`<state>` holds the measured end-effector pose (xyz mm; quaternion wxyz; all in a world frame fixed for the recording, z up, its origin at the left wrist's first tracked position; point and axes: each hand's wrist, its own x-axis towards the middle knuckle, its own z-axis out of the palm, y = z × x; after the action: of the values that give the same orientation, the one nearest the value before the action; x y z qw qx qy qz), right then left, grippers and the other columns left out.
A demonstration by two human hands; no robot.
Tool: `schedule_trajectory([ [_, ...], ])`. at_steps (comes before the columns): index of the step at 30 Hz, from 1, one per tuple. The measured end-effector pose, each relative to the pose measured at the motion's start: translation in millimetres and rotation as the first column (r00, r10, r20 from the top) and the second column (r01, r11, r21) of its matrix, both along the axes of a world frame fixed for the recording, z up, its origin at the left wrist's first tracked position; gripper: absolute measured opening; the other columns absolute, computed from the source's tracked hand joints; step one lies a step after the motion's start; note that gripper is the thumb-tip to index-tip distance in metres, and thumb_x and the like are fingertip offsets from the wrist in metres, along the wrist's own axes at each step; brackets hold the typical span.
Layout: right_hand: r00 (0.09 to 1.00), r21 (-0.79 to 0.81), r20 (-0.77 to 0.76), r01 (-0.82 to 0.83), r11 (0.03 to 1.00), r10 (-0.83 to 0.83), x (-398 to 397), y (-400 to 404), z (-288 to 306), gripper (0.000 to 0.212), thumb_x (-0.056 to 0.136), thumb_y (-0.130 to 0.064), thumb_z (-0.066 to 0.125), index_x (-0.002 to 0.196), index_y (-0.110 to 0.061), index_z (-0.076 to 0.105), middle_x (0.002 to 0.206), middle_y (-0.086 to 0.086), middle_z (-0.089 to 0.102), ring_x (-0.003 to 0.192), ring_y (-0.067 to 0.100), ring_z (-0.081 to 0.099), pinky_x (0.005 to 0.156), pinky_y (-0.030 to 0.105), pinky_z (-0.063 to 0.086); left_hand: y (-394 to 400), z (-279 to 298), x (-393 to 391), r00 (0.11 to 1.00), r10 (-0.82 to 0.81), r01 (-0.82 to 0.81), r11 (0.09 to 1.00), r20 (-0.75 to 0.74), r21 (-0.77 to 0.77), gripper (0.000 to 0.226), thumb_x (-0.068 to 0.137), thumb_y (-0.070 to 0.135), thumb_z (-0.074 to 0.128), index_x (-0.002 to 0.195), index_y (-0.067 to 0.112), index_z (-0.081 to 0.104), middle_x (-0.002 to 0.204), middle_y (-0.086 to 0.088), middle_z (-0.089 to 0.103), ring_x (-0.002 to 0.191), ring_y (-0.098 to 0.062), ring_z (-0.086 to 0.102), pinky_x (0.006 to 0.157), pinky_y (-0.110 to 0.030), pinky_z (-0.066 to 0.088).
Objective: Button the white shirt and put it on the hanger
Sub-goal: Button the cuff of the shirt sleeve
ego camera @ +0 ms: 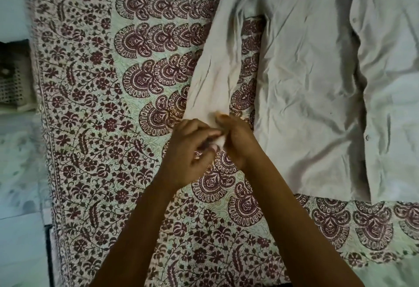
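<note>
My fingertips (216,132) are bunched together over the cuff (221,139) of the shirt's sleeve (215,78), and that is where I read the work to be: fastening the cuff button. The left hand (190,150) has its fingers curled in, pinching the cuff edge from the left; the right hand (235,137) curls over it from the other side, thumb on top of the fabric. The button itself is hidden between the fingers, so I cannot tell whether it is through its hole yet.

From there the sleeve runs up and away to the white shirt (306,82), which lies spread flat on the patterned bedspread (113,105), filling the upper right of my view. Its front placket (360,64) appears open, with small buttons (367,137) showing along the edge, so I judge the main buttoning is not yet done. No hanger is in view.

Next I would need to seat this cuff button, let go, then shift both hands right to the placket and line up its two edges. A perforated basket (13,87) sits off the bed's left edge.
</note>
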<state>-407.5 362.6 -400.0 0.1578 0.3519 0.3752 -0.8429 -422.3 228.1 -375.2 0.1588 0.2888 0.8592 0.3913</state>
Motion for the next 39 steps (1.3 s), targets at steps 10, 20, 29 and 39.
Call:
schedule_trajectory([
  [10,0.993,0.246,0.120,-0.047,0.968,0.018,-11.3,-47.0,-3.6,0.024,0.087,-0.010,0.059,0.111,-0.006,0.061,0.112,0.008,0.067,0.094,0.022,0.065,0.066,0.022,0.056,-48.4,1.5,-39.8,0.436,0.607,-0.769,0.635,0.664,-0.076,0.034,0.080,0.006,0.068,0.109,0.017,0.055,0.101,-0.003,0.068,0.087,-0.012,0.066,0.063,-0.021,0.056],
  [20,0.964,0.624,0.227,-0.251,0.740,0.136,-44.6,-91.3,-64.5,0.016,0.072,-0.016,0.076,0.085,-0.011,0.068,0.085,0.012,0.069,0.086,0.035,0.067,0.080,0.047,0.054,-82.6,-56.9,-71.0,0.537,0.801,-0.775,0.593,0.265,-0.219,0.024,0.079,0.008,0.070,0.101,0.005,0.060,0.100,-0.009,0.066,0.085,-0.018,0.059,0.073,-0.028,0.049],
  [29,0.932,0.904,0.225,-0.308,0.296,0.283,-25.0,-83.9,-53.7,0.026,0.078,-0.027,0.073,0.086,-0.005,0.063,0.076,0.002,0.062,0.065,0.016,0.054,0.052,0.022,0.033,-88.2,-69.2,-51.7,0.628,0.721,-0.685,0.690,0.293,-0.231,0.036,0.075,0.014,0.075,0.106,0.005,0.060,0.105,-0.010,0.067,0.086,-0.020,0.062,0.073,-0.028,0.052],
  [39,0.928,0.913,0.077,-0.212,0.348,0.364,13.0,-22.0,4.6,0.032,0.087,-0.013,0.060,0.119,-0.006,0.057,0.115,0.008,0.066,0.100,0.016,0.061,0.084,0.022,0.045,-69.3,-23.3,-13.3,0.619,0.773,-0.747,0.634,0.136,-0.199,0.039,0.075,0.010,0.073,0.112,0.006,0.061,0.119,-0.016,0.059,0.110,-0.030,0.054,0.089,-0.037,0.047],
])
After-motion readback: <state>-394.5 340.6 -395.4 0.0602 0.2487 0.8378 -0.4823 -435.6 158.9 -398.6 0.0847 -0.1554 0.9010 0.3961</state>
